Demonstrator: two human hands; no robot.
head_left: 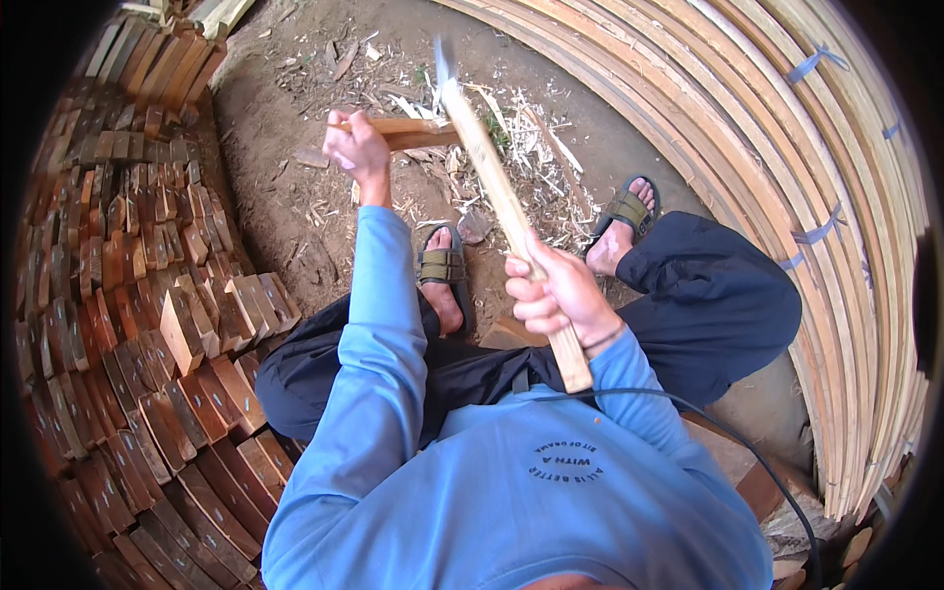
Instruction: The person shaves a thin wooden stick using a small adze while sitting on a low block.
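Observation:
My left hand (356, 149) is closed around the near end of a short piece of wood (411, 128), which points to the right over the chips. In my right hand (562, 297) is the long pale wooden handle of a hatchet (492, 177), gripped toward its lower end. The hatchet slants up and to the left, its metal head smeared by motion near the far end of the wood. Whether the blade touches the wood I cannot tell. Pale wood shavings (526, 157) and splinters lie scattered on the ground around and beyond the piece.
Stacked wooden blocks (147, 344) fill the left side, close to my left arm. Long, pale wooden strips (787, 128) tied with blue bands line the right. My sandalled feet rest on bare dirt (285, 197). A dark cable (728, 423) runs from my waist to the lower right.

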